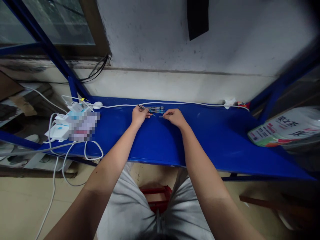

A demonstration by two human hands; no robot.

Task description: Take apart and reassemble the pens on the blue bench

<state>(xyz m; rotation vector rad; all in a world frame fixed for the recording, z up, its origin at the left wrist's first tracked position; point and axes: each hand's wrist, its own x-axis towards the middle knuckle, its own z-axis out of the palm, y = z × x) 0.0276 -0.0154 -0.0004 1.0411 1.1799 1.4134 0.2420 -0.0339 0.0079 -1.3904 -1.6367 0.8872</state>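
Observation:
My left hand (pixel 139 116) is closed around a pen (pixel 142 107) that slants down to the right, its tip end just above the blue shelf. To its right, my right hand (pixel 175 117) pinches a small thin dark piece with a pale end (pixel 161 116). That pale end points at the pen's tip, with a small gap between them. Whether it is a pen cap or another pen part I cannot make out. Several pens (pixel 157 109) lie side by side on the shelf, just beyond and between my hands.
On the blue shelf (pixel 215 136), a white cable (pixel 150 104) runs along the back edge. White power strips and plugs (pixel 61 125) crowd the left end, with cords hanging over the front. A large labelled bottle (pixel 282 128) is at the right. A red stool (pixel 158 196) shows below.

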